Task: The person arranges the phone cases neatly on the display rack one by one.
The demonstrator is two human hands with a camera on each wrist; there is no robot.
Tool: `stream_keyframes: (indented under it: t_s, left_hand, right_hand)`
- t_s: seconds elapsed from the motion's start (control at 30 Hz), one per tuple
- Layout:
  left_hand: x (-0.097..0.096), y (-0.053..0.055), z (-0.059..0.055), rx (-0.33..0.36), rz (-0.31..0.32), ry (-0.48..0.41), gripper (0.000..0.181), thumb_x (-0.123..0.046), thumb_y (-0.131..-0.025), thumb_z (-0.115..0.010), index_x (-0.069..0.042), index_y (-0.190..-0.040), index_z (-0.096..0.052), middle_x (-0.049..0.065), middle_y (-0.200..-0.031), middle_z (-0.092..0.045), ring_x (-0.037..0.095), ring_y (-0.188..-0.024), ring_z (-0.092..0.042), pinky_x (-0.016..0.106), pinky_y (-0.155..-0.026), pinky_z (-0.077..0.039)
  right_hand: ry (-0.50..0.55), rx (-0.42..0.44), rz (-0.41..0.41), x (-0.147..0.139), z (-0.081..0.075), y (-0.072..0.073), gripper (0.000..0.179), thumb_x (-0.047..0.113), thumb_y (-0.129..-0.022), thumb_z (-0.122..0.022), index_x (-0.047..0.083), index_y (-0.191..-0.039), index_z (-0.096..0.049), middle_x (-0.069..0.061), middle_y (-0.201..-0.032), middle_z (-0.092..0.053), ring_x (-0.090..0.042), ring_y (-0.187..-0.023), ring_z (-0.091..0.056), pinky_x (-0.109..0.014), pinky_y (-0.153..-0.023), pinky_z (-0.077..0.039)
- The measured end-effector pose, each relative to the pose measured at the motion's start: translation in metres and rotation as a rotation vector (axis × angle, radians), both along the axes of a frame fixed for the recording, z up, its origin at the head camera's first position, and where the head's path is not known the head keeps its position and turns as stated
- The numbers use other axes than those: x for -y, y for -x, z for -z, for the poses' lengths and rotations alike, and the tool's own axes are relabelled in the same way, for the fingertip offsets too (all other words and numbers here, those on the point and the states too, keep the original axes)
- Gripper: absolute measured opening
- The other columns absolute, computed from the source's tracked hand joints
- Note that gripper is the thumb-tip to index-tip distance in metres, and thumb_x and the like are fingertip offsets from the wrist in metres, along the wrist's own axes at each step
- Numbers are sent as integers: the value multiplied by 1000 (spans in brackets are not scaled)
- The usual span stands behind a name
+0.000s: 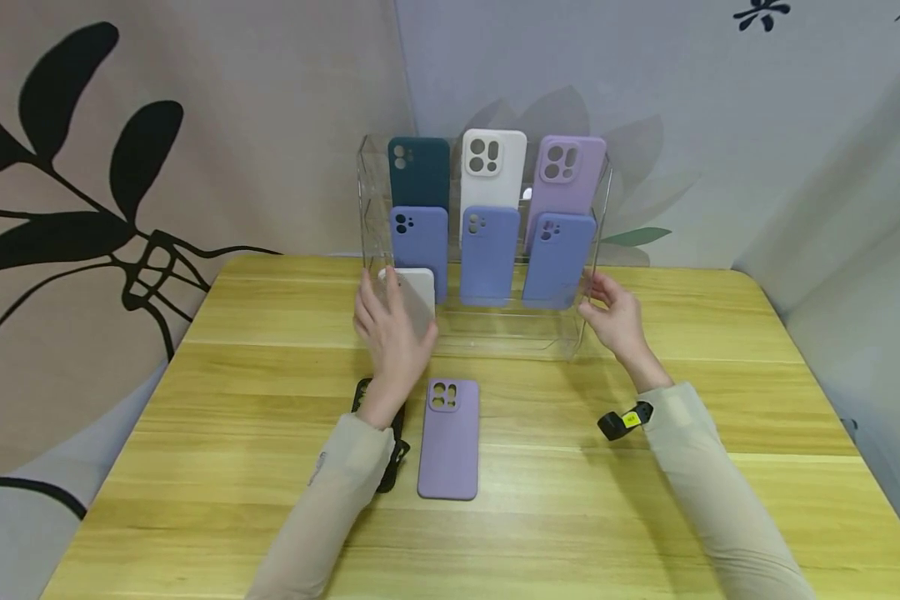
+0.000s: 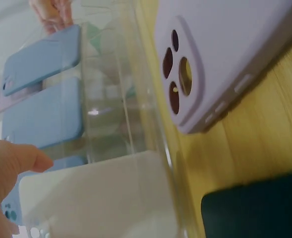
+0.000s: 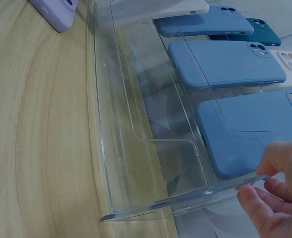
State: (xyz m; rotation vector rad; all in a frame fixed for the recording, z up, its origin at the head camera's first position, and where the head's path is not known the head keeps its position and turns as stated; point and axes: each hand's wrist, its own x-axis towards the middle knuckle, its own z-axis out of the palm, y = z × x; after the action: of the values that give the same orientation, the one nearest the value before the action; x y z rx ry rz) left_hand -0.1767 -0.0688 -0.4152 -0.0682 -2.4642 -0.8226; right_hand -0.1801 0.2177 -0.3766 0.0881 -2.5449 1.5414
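Observation:
A clear tiered display stand (image 1: 480,337) holds several phone cases. My left hand (image 1: 393,333) is at the stand's front left, its fingers extended beside a white phone case (image 1: 417,292) leaning in the lowest tier. In the left wrist view the thumb (image 2: 29,157) lies close to the upper edge of that white case (image 2: 101,198). My right hand (image 1: 617,317) pinches the stand's right side edge, thumb on one side and fingers on the other, near a blue phone case (image 3: 255,134). Two more blue cases (image 1: 489,254) (image 1: 420,250) share the middle tier.
Dark green (image 1: 420,171), white (image 1: 493,187) and lilac (image 1: 570,179) cases stand in the back tier. On the wooden table (image 1: 540,525) lie a lilac case (image 1: 448,450) and a black case (image 1: 392,475), partly hidden by the left wrist. Patterned curtains (image 1: 270,125) hang behind.

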Motion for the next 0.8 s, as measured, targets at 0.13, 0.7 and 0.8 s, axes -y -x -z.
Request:
stream_keyframes:
  t_s: [0.13,0.7,0.8]
  left_hand:
    - [9,-7,-4,11,13,-13,92,-18,-72,-78,-1,-145,-26,27,-147,-15,44,-132,-16,62,-102,-22]
    - [44,-35,3,142,37,33,94,-25,-72,-79,6,-142,-26,30,-145,-16,47,-127,-21,61,-100,-26]
    - [47,-42,5,183,45,40,93,-26,-72,-79,8,-141,-26,32,-143,-18,48,-125,-24,60,-97,-30]
  right_hand:
    - [4,0,-5,0,0,-1,46,-10,-85,-48,-17,-130,-43,-33,-127,-48,-43,-115,-50,-26,-93,-49]
    - [28,-7,-4,-9,18,11,47,-9,-85,-49,-15,-131,-43,-30,-129,-49,-39,-114,-51,-18,-89,-48]
    - [16,-14,-8,-3,6,3,46,-11,-84,-48,-17,-129,-43,-33,-127,-49,-42,-113,-51,-21,-90,-49]
